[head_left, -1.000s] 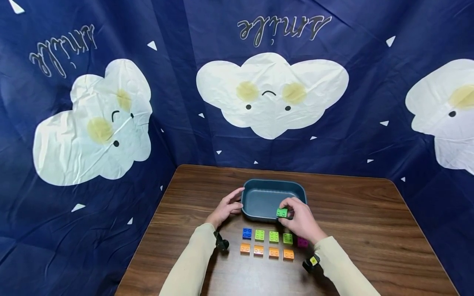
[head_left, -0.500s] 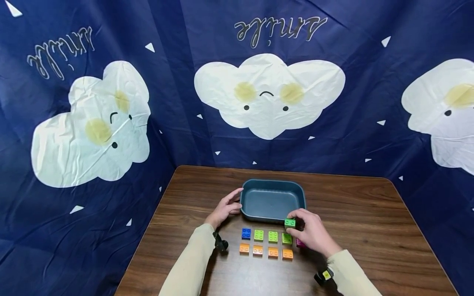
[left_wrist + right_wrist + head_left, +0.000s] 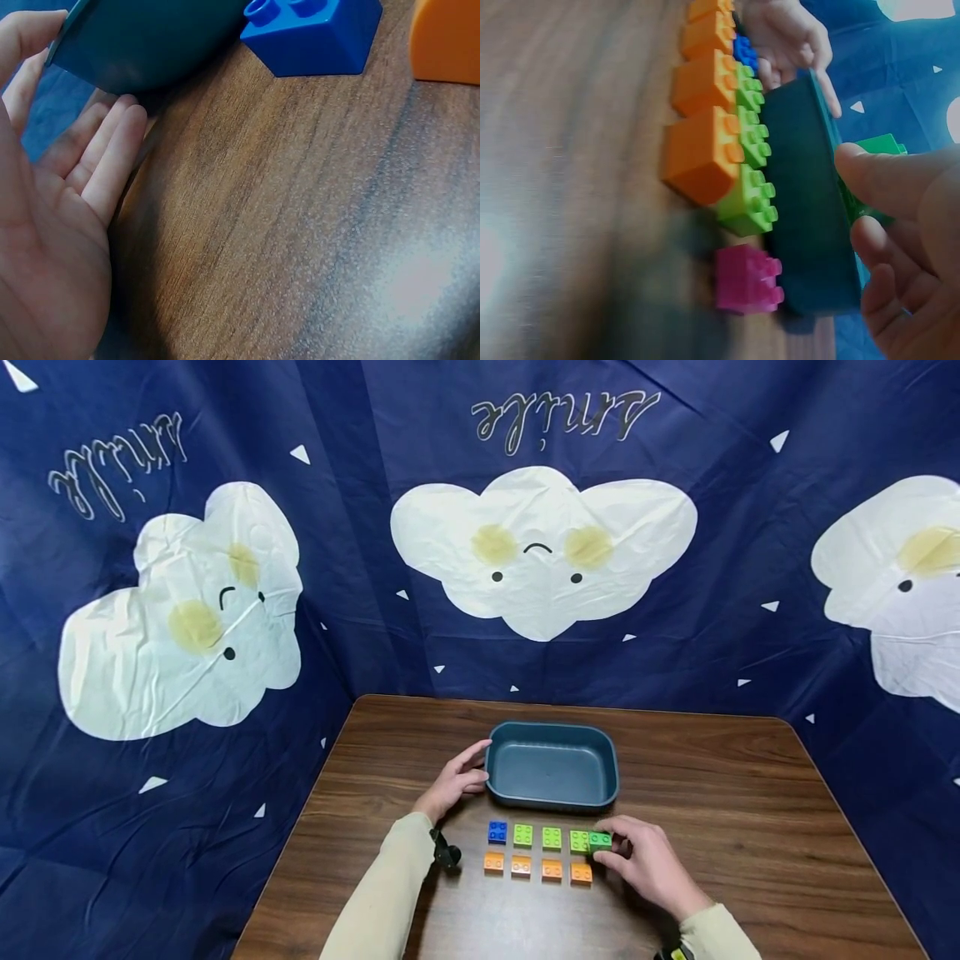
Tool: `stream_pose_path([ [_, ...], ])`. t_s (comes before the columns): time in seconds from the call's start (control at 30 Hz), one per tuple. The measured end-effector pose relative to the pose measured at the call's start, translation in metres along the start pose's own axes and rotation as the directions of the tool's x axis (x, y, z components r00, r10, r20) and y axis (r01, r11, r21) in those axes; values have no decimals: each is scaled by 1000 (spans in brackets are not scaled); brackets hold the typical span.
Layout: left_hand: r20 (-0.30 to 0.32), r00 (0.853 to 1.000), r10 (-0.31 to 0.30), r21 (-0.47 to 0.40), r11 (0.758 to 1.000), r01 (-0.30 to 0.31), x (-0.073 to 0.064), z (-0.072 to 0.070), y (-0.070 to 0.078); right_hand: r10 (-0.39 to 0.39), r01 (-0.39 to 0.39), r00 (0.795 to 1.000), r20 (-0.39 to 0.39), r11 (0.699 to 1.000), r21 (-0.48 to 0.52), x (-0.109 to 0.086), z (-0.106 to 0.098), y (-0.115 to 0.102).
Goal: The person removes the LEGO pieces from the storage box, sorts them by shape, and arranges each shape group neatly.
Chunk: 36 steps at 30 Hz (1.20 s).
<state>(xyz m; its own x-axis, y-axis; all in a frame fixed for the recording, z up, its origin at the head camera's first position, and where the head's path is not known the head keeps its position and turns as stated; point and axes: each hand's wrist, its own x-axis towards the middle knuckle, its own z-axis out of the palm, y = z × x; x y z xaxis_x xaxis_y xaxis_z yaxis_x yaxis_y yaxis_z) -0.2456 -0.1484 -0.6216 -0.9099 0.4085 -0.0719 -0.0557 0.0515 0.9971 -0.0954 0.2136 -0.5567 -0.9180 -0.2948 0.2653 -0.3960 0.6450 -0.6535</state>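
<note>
My right hand [image 3: 651, 860] pinches a green brick [image 3: 600, 840] between thumb and fingers, at the right end of the back row of bricks. In the right wrist view the thumb covers much of this green brick [image 3: 881, 145], and a magenta brick [image 3: 744, 279] sits on the table below. That magenta brick is hidden in the head view. With fingers extended, my left hand [image 3: 452, 783] touches the left end of a dark teal bin [image 3: 551, 804]. In the left wrist view, fingertips meet the rim of the bin [image 3: 142, 45].
A blue brick [image 3: 497, 832] and several lime bricks [image 3: 552, 838] form the back row, in front of the bin. Several orange bricks [image 3: 551, 870] line up nearer the body. The wooden table [image 3: 720, 793] ends at a dark blue cloth [image 3: 360, 635] with clouds.
My right hand has carried the green brick from over the bin's front edge toward the body and right, down to the back row's end. The left hand stays at the bin.
</note>
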Motion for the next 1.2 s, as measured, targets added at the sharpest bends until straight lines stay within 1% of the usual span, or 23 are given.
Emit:
stream_pose_path([
  [0.07, -5, 1000, -1, 6, 1000, 1, 0, 0, 0, -11, 11, 1000, -14, 1000, -7, -8, 3, 2],
  [0.33, -21, 1000, -20, 19, 1000, 21, -1, 2, 2, 20, -24, 997, -79, 998, -51, -39, 12, 10],
  [0.53, -23, 999, -27, 12, 1000, 28, -1, 1, 2, 17, -25, 992, -126, 998, -61, -54, 20, 20],
  [0.6, -24, 999, -30, 18, 999, 30, 0, 1, 2, 32, -38, 992, -126, 998, -49, -56, 23, 22],
  [0.7, -24, 999, -35, 25, 999, 36, 0, 2, 2, 90, -94, 990, -106, 995, -37, -58, 28, 23],
  [0.93, -22, 999, -46, 31, 998, 47, 0, 1, 0, 48, -59, 989, -137, 996, -74, -59, 39, 31],
  [1.03, -22, 999, -44, 26, 999, 44, 1, 0, -1, 80, -89, 988, -131, 994, -66, -59, 42, 31],
  [1.2, -27, 999, -39, 18, 999, 40, 0, 1, 1, 71, -84, 984, -164, 994, -71, -59, 44, 31],
])
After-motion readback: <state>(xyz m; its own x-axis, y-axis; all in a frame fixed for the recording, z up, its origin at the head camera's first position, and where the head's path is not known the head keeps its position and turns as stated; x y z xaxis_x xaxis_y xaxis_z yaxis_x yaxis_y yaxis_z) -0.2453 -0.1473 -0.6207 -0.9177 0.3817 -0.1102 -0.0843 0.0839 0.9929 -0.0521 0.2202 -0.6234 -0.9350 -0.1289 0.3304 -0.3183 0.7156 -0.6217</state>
